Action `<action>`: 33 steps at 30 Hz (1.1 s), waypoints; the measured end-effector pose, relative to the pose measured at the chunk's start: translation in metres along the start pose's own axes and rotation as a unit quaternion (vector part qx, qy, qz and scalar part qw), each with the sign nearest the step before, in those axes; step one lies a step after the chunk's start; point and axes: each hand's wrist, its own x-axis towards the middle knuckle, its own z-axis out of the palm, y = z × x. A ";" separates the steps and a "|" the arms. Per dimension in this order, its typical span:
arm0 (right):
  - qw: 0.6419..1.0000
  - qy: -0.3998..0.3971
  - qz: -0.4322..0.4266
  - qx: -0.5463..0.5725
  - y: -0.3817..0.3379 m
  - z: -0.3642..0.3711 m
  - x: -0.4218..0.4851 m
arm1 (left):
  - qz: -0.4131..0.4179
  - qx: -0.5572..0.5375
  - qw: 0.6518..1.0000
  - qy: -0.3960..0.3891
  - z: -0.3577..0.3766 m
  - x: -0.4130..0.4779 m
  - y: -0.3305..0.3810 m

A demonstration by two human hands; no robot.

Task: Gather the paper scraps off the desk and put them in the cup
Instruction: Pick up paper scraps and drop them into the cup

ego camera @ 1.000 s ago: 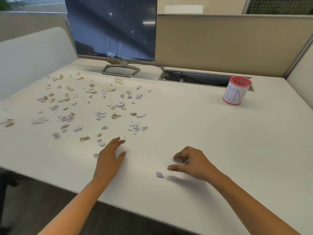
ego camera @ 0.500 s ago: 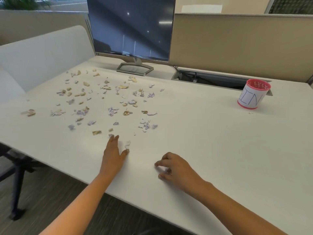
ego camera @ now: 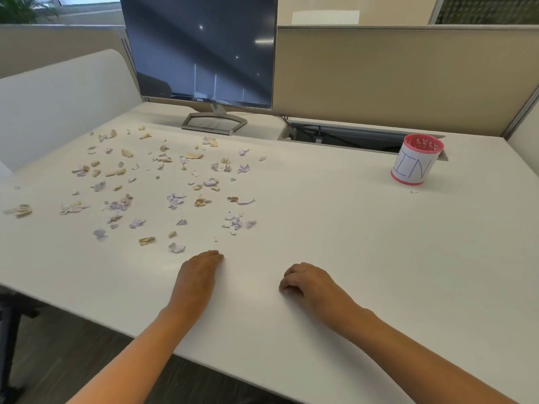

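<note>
Right grip (ego camera: 306, 282) curled on desk (ego camera: 364, 258), contents unclear, left grip (ego camera: 198, 275) likewise, paper scraps (ego camera: 175, 201) beyond, cup (ego camera: 414, 164) far right

A white desk (ego camera: 350, 258) is filling most of the view, its near edge running diagonally over a dark wood-grain floor (ego camera: 73, 360). A dark monitor (ego camera: 201, 51) is standing at the back on a grey stand (ego camera: 214, 123), its blank screen reflecting ceiling lights. A beige partition (ego camera: 393, 77) is running behind the desk to the right of the monitor, and a white panel (ego camera: 58, 103) with a rounded corner is closing off the left side. An open cable slot (ego camera: 344, 135) is showing black cords at the foot of the partition. A plant (ego camera: 23, 7) is peeking in at top left. A dark leg (ego camera: 8, 330) is reaching down to the floor at lower left.
</note>
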 end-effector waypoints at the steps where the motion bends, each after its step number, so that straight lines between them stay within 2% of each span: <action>1: 1.000 0.008 0.012 -0.001 0.005 -0.004 0.000 | 0.001 -0.008 1.000 -0.004 -0.001 0.003 0.001; 6: 0.995 0.048 0.084 0.000 0.031 -0.026 -0.002 | 0.017 -0.024 0.999 -0.018 -0.002 0.015 0.020; 9: 0.990 0.068 0.126 0.009 0.048 -0.043 -0.005 | 0.084 -0.004 0.996 -0.012 0.004 0.022 0.044; 15: 0.975 0.112 0.191 0.014 0.085 -0.080 -0.009 | 0.190 -0.051 0.979 -0.058 0.013 0.063 0.122; 20: 0.959 0.173 0.226 0.006 0.115 -0.119 -0.005 | 0.144 -0.170 0.961 -0.167 0.024 0.114 0.195; 22: 0.950 0.200 0.238 0.007 0.128 -0.137 0.001 | 0.131 -0.186 0.955 -0.188 0.028 0.135 0.224; 27: 0.924 0.268 0.274 0.007 0.161 -0.180 0.016 | 0.145 -0.206 0.952 -0.174 0.039 0.180 0.296; 33: 0.897 0.325 0.301 0.009 0.192 -0.224 0.038 | 0.139 -0.295 0.931 -0.163 0.047 0.216 0.362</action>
